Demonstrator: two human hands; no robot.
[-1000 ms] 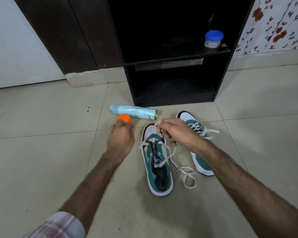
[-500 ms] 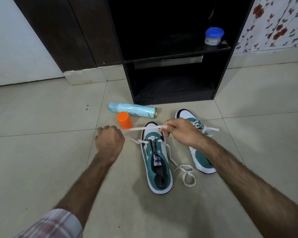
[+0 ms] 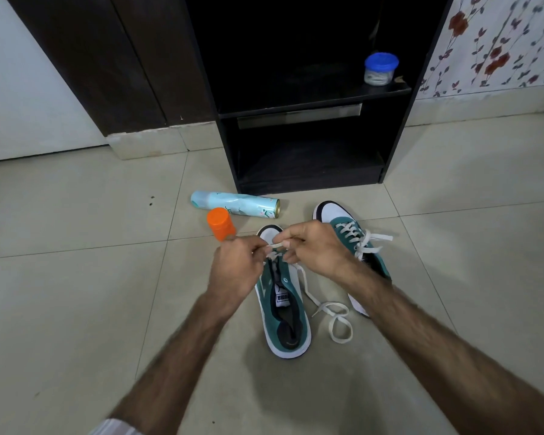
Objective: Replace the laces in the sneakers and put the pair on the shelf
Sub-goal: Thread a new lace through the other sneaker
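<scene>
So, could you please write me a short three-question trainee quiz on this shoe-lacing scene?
1. True or false: both hands, left hand and right hand, pinch the white flat lace.
2. Which green-and-white sneaker is already laced? A) right-side sneaker B) near sneaker
3. What stands on the black wooden shelf?

Key: 1 true; 2 A; 3 a clear jar with a blue lid.
</scene>
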